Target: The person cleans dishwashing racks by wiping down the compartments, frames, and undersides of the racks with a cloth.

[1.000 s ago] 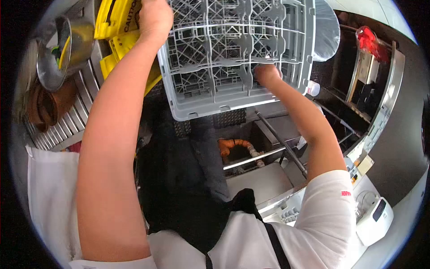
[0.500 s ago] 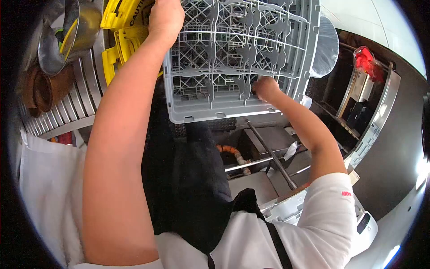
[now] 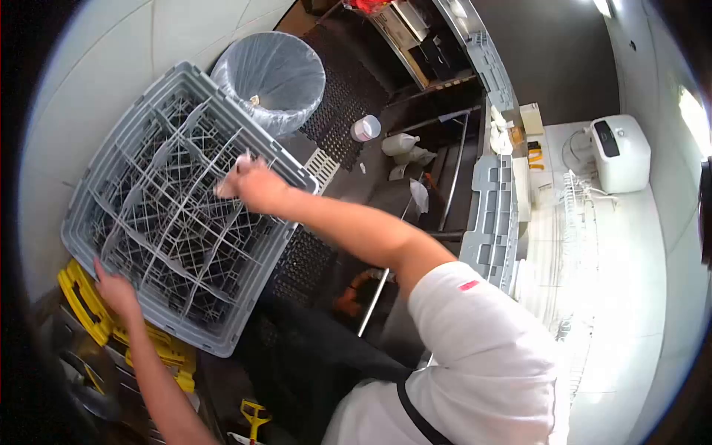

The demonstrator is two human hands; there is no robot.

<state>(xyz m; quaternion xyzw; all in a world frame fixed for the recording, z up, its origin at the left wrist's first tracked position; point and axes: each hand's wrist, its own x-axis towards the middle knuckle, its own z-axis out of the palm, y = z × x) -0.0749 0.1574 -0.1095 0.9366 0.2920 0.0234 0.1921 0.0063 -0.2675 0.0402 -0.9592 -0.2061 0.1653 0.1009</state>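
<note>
1. Swung leftward since the earlier frame, a grey rack [image 3: 261, 282] lies beneath the right hand [image 3: 252, 185], fingers curled, grip unclear.
2. Left hand [image 3: 117, 291] meets its rim, closure hidden, beside yellow plastic [image 3: 100, 330].
3. Shifted, not yet released.

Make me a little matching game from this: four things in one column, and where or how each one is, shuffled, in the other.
Things
1. left hand
2. right hand
3. bin
4. white device

Where or how
A. lined with see-through plastic
B. over the inner grid of the grey rack
C. on the right side of the picture
D. at the grey rack's outer edge

Pairs: 1-D, 2-B, 3-A, 4-C
</note>
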